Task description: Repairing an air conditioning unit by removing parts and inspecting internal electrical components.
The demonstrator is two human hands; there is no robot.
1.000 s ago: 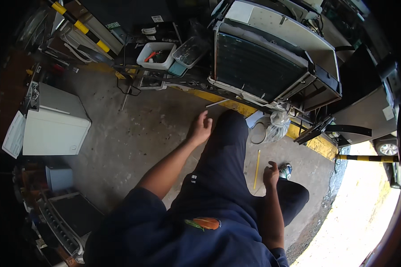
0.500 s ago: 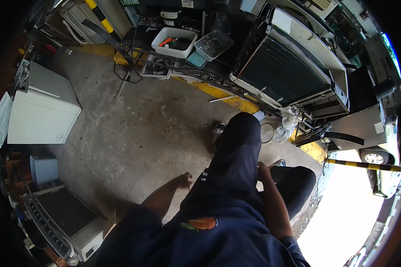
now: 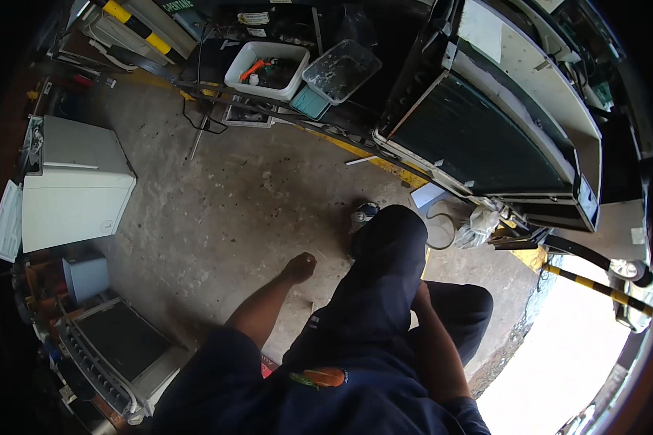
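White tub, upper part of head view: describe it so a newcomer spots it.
Start at the big white-edged unit with the dark panel, upper right. Left of it is a clear plastic tub. Immediately left of that is the white tub, roughly rectangular, set apart from its see-through neighbour by opaque walls and the bright orange item inside.

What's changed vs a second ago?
Left hand has pulled back toward the body from beside the raised knee. Right hand has moved left against the raised leg, partly hidden. A shoe now shows beyond the knee. Can't tell whether either hand holds anything. Same as before: white tub on the shelf, white cabinet on the floor.
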